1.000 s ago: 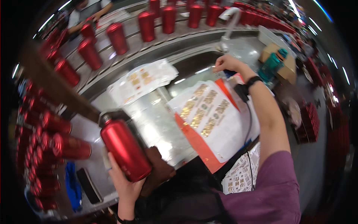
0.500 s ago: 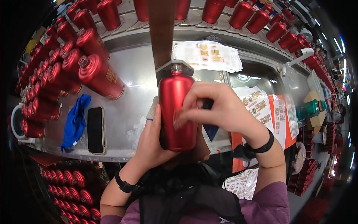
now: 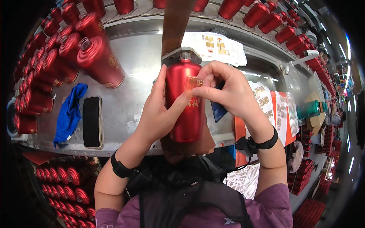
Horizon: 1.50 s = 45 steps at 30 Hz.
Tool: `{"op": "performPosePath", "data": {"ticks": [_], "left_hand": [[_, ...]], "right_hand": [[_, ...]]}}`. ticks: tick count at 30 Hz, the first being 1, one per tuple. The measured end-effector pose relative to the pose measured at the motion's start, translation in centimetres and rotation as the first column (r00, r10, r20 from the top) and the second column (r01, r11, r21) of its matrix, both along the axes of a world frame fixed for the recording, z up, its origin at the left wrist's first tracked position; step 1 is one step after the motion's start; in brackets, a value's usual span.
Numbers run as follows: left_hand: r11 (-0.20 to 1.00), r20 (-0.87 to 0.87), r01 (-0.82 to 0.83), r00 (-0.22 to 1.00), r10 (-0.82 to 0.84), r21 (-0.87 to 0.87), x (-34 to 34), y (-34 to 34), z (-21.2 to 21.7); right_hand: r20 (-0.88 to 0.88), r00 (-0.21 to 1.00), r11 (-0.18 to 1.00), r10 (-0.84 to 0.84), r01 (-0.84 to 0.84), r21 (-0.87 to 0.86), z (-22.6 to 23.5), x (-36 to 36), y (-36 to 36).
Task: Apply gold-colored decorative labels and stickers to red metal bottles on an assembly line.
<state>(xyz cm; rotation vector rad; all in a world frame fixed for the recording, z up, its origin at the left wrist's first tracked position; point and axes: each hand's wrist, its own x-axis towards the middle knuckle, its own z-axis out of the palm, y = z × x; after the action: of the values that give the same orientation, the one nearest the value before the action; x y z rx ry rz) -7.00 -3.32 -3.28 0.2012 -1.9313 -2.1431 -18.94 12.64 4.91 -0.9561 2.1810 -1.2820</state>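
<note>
A glossy red bottle with a clear neck leans on a brown padded rest, its top against a grey metal plate. My left hand clasps its left side, the thumb pressed on its front by gold lettering. My right hand pinches the right edge of a small gold label lying on the bottle's upper front. Part of that label is under my fingertips. Behind the plate lies a white sheet with gold labels.
Several red bottles crowd the table's left side, near a blue cloth and a black phone. A conveyor with red bottles curves along the back. Printed sheets and an orange sheet lie right; a green bottle is beyond.
My right hand has moved up to the bottle's upper front. My left thumb has come across onto the front. Gold lettering and a gold label now show where the bottle's face looked plain.
</note>
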Motion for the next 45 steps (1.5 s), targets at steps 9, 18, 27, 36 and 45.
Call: {"op": "performPosePath", "data": {"ticks": [9,18,27,36,45], "left_hand": [[0.994,0.042,0.005,0.999,-0.010,0.105,-0.6,0.6,1.7],[0.982,0.059,0.080,0.994,-0.091,0.172,-0.6,1.0,2.6],[0.971,0.112,0.031,0.992,-0.059,0.238,-1.1,0.9,3.1],[0.953,0.124,0.007,0.991,-0.047,0.303,-1.0,0.6,3.1],[0.984,0.100,0.098,0.988,-0.114,0.145,-0.6,0.3,2.8]], "right_hand": [[0.216,0.946,0.952,-0.242,0.274,-0.134,-2.8,0.2,1.8],[0.570,0.820,0.926,-0.054,0.255,-0.277,-5.3,2.3,1.7],[0.604,0.797,0.916,0.015,0.230,-0.327,-5.5,2.2,1.6],[0.622,0.783,0.882,0.003,0.291,-0.370,-6.2,2.3,1.3],[0.635,0.772,0.902,0.040,0.245,-0.355,-6.1,2.6,1.6]]}}
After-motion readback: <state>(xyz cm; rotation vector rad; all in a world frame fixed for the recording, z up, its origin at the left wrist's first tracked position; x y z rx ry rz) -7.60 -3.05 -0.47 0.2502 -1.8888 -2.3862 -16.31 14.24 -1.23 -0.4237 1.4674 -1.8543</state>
